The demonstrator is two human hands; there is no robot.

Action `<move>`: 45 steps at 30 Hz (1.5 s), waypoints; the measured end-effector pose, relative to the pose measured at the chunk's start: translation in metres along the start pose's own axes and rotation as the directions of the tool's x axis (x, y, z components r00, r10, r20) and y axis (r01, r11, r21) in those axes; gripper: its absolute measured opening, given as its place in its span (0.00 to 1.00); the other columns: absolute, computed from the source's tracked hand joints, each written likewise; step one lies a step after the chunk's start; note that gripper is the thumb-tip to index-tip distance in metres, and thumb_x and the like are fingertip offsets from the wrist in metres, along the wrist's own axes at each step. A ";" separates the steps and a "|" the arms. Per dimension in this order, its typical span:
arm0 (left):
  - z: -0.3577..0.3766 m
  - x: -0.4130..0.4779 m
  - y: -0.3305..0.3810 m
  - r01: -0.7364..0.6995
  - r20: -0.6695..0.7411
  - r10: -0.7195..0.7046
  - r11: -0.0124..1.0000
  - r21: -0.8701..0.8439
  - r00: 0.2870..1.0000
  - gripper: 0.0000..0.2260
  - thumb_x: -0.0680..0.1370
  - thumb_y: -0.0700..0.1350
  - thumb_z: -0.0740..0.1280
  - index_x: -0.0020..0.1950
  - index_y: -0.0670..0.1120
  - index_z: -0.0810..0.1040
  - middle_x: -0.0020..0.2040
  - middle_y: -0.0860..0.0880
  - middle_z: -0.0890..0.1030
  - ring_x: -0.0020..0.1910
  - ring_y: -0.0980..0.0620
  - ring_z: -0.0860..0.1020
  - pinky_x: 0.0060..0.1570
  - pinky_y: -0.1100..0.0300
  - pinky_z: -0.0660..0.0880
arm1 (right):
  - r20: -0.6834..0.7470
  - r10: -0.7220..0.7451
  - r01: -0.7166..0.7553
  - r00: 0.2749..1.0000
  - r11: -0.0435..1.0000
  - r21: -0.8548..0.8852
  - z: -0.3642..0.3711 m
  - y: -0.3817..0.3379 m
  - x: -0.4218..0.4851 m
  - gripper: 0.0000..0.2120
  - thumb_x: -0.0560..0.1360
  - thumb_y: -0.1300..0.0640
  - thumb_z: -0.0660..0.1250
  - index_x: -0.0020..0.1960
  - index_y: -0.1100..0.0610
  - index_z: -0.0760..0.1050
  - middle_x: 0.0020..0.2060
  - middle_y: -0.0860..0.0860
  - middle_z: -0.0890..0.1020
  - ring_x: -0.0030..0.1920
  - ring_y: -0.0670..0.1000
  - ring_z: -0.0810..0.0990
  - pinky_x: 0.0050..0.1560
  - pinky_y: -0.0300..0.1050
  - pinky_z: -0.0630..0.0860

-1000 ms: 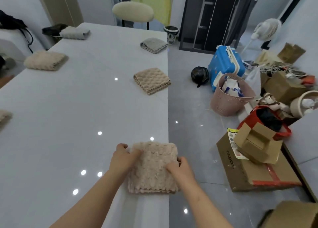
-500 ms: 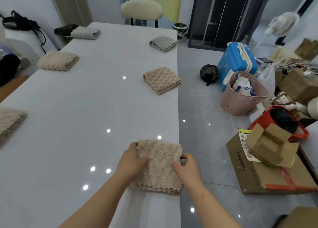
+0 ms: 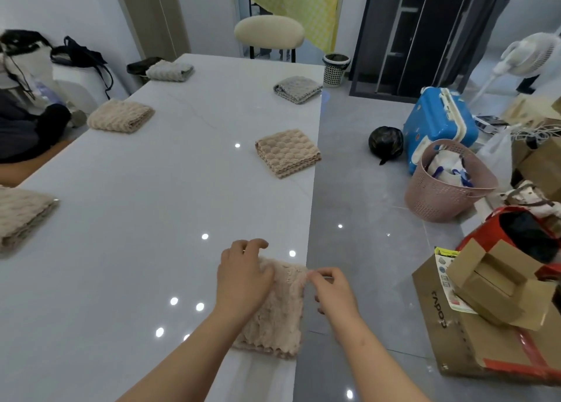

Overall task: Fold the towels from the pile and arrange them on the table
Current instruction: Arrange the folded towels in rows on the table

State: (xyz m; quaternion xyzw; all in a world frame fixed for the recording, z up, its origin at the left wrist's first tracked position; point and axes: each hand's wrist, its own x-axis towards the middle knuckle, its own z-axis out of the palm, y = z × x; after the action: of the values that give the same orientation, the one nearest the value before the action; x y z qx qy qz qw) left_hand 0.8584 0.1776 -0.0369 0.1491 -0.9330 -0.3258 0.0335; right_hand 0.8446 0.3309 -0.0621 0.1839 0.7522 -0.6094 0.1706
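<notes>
Head view, 1 frame.

Towel (image 3: pixel 273 316): folded, flat at the near right edge of the table (image 3: pixel 136 219), its right side about flush with that edge.

Left hand (image 3: pixel 243 277): palm down on the towel's left half. Fingers are loosely curled with the tips past the far edge, gripping nothing.

Right hand (image 3: pixel 334 292): at the towel's far right corner. Thumb and forefinger pinch the cloth there, and the other fingers curl out beyond the table edge.

5 more folded towels lie on the table, well apart:
- tan towel (image 3: pixel 287 152), right edge, mid-table
- grey towel (image 3: pixel 297 88), far right corner
- pale towel (image 3: pixel 170 71), far left corner
- beige towel (image 3: pixel 120 116), left edge
- cropped towel (image 3: pixel 21 213), left, cut by the frame

On the floor to the right: pink basket (image 3: pixel 446 195), blue case (image 3: pixel 437 122), boxes (image 3: pixel 485 341). A stool (image 3: pixel 268 32) stands at the table's far end.
</notes>
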 end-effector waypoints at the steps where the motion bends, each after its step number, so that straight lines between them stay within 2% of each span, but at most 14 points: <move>1: 0.006 0.001 0.009 0.005 0.022 -0.004 1.000 -0.029 1.000 0.16 0.75 0.45 0.62 0.63 0.52 0.72 0.62 0.50 0.71 0.61 0.50 0.68 0.58 0.59 0.66 | 0.020 -0.013 0.013 1.000 1.000 -0.007 -0.007 -0.002 0.004 0.09 0.75 0.52 0.65 0.52 0.56 0.72 0.44 0.49 0.75 0.43 0.50 0.74 0.45 0.44 0.70; 9: 0.064 -0.003 0.085 0.153 0.011 -0.156 0.952 -0.264 0.988 0.07 0.75 0.44 0.63 0.51 0.54 0.74 0.51 0.53 0.75 0.42 0.60 0.74 0.38 0.66 0.67 | 0.134 -0.060 0.073 0.989 0.993 -0.094 -0.101 -0.011 0.042 0.02 0.74 0.57 0.65 0.44 0.54 0.72 0.39 0.49 0.75 0.39 0.50 0.73 0.43 0.44 0.68; 11: 0.072 0.001 0.096 0.189 0.006 -0.196 0.935 -0.299 0.980 0.08 0.75 0.43 0.62 0.51 0.54 0.74 0.51 0.54 0.77 0.41 0.60 0.75 0.38 0.65 0.68 | 0.166 -0.061 0.080 0.984 0.990 -0.115 -0.115 -0.016 0.053 0.04 0.74 0.58 0.65 0.41 0.53 0.72 0.38 0.49 0.75 0.38 0.50 0.73 0.41 0.44 0.68; 15: 0.081 0.024 0.112 0.242 -0.011 -0.263 0.903 -0.356 0.965 0.08 0.75 0.42 0.62 0.49 0.55 0.74 0.48 0.54 0.77 0.41 0.61 0.74 0.36 0.69 0.67 | 0.247 -0.056 0.091 0.967 0.987 -0.135 -0.124 -0.030 0.078 0.04 0.74 0.59 0.64 0.41 0.53 0.72 0.37 0.48 0.74 0.37 0.48 0.72 0.37 0.39 0.67; 21: 0.086 0.100 0.123 0.338 -0.026 -0.395 0.816 -0.468 0.918 0.08 0.75 0.42 0.61 0.46 0.55 0.75 0.45 0.54 0.78 0.41 0.58 0.75 0.33 0.65 0.69 | 0.316 -0.075 0.143 0.946 0.970 -0.196 -0.121 -0.075 0.147 0.04 0.75 0.58 0.63 0.41 0.52 0.72 0.37 0.48 0.75 0.37 0.47 0.72 0.37 0.39 0.67; 24: 0.087 0.150 0.123 0.367 -0.025 -0.437 0.783 -0.502 0.899 0.08 0.75 0.40 0.60 0.50 0.52 0.74 0.46 0.52 0.76 0.39 0.57 0.74 0.35 0.64 0.68 | 0.336 -0.100 0.179 0.937 0.960 -0.214 -0.108 -0.110 0.192 0.04 0.75 0.58 0.62 0.42 0.51 0.72 0.39 0.47 0.75 0.39 0.48 0.73 0.40 0.40 0.68; 28: 0.086 0.210 0.125 0.369 -0.079 -0.442 0.822 -0.434 0.893 0.10 0.76 0.41 0.60 0.55 0.49 0.75 0.49 0.52 0.75 0.45 0.53 0.73 0.45 0.62 0.67 | 0.377 -0.133 0.239 0.917 0.939 -0.249 -0.082 -0.155 0.246 0.04 0.75 0.57 0.63 0.42 0.51 0.72 0.40 0.47 0.75 0.39 0.47 0.73 0.42 0.41 0.69; 32: 0.087 0.252 0.125 0.377 -0.103 -0.451 0.833 -0.404 0.887 0.10 0.76 0.42 0.61 0.57 0.48 0.74 0.44 0.53 0.75 0.42 0.56 0.74 0.41 0.63 0.69 | 0.441 -0.165 0.305 0.882 0.913 -0.270 -0.059 -0.182 0.291 0.06 0.75 0.58 0.63 0.41 0.49 0.72 0.39 0.47 0.76 0.38 0.46 0.74 0.41 0.40 0.70; 36: 0.097 0.279 0.117 0.437 -0.118 -0.492 0.843 -0.315 0.863 0.13 0.76 0.45 0.61 0.60 0.50 0.73 0.52 0.46 0.75 0.48 0.48 0.75 0.52 0.54 0.74 | 0.485 -0.174 0.347 0.857 0.891 -0.293 -0.039 -0.200 0.335 0.06 0.73 0.58 0.63 0.40 0.48 0.73 0.37 0.46 0.77 0.37 0.47 0.75 0.38 0.39 0.70; 38: 0.103 0.286 0.114 0.475 -0.158 -0.526 0.836 -0.275 0.835 0.13 0.76 0.48 0.61 0.61 0.51 0.73 0.55 0.49 0.71 0.50 0.50 0.73 0.52 0.57 0.71 | 0.507 -0.191 0.379 0.840 0.876 -0.299 -0.030 -0.208 0.357 0.06 0.73 0.59 0.62 0.40 0.48 0.73 0.39 0.45 0.77 0.41 0.49 0.76 0.40 0.40 0.71; 41: 0.111 0.295 0.113 0.530 -0.232 -0.584 0.808 -0.256 0.778 0.13 0.76 0.51 0.61 0.61 0.54 0.73 0.57 0.51 0.68 0.56 0.51 0.68 0.53 0.62 0.64 | 0.542 -0.222 0.441 0.811 0.841 -0.315 -0.017 -0.220 0.387 0.07 0.74 0.59 0.61 0.49 0.50 0.72 0.49 0.48 0.76 0.45 0.46 0.74 0.40 0.39 0.69; 43: 0.115 0.300 0.116 0.576 -0.260 -0.625 0.780 -0.243 0.737 0.14 0.76 0.51 0.61 0.61 0.54 0.73 0.57 0.51 0.67 0.61 0.50 0.65 0.55 0.62 0.62 | 0.575 -0.228 0.474 0.786 0.818 -0.325 -0.011 -0.228 0.403 0.13 0.74 0.60 0.61 0.58 0.51 0.70 0.57 0.50 0.71 0.44 0.42 0.72 0.39 0.36 0.68; 45: 0.120 0.307 0.119 0.611 -0.289 -0.660 0.751 -0.249 0.693 0.13 0.76 0.52 0.62 0.60 0.53 0.74 0.59 0.50 0.68 0.63 0.49 0.64 0.57 0.61 0.62 | 0.628 -0.217 0.511 0.748 0.791 -0.336 -0.006 -0.234 0.415 0.20 0.75 0.59 0.62 0.66 0.52 0.66 0.63 0.52 0.67 0.48 0.44 0.70 0.46 0.38 0.68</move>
State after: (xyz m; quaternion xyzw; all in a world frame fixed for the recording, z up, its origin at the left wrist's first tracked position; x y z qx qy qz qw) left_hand 0.5166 0.2454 -0.0680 0.5173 -0.7767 -0.3457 0.0983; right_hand 0.3676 0.3207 -0.0604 -0.2075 0.8179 -0.4472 0.2965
